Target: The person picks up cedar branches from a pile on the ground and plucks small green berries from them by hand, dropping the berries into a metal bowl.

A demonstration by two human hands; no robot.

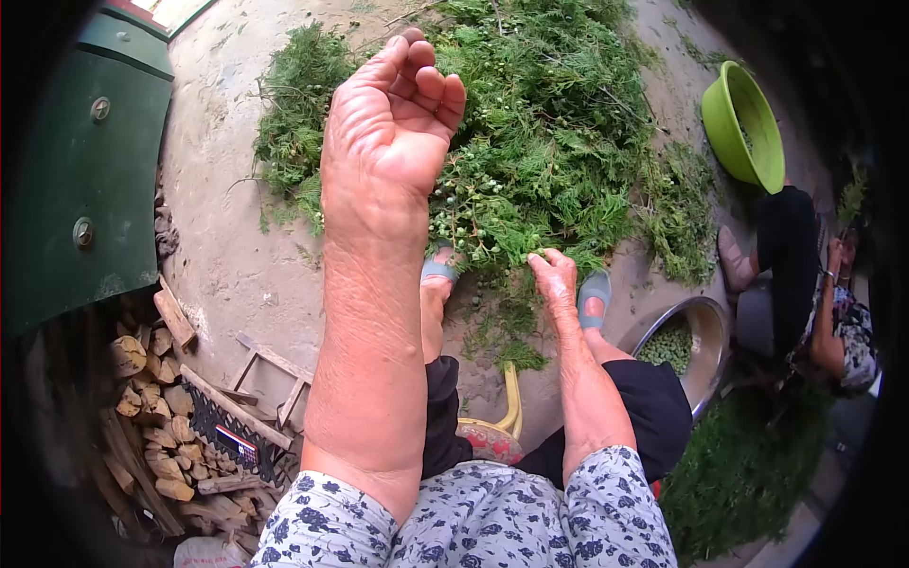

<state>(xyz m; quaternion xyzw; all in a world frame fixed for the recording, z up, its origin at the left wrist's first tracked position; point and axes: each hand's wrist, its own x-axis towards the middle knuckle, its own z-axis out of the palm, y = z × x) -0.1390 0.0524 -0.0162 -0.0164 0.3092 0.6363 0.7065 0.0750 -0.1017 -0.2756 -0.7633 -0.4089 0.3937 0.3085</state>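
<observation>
My left hand (402, 114) is raised close to the camera, palm toward me, fingers curled but apart, nothing seen in it. Lower and to the right, my right hand (554, 275) pinches a green sprig (535, 257) at the near edge of the pile. A big heap of leafy evergreen branches (559, 123) with small pale-green cones lies on the ground beyond my feet. To the right of my knee stands a metal basin (705, 346) with many green cones (668, 346) inside.
A tilted lime-green tub (734, 133) is at upper right, near a seated person (824, 312) holding a sprig. Stacked firewood (156, 407), a wooden frame (270, 369) and a dark green panel (90, 180) are at left. More greenery (739, 473) lies at lower right.
</observation>
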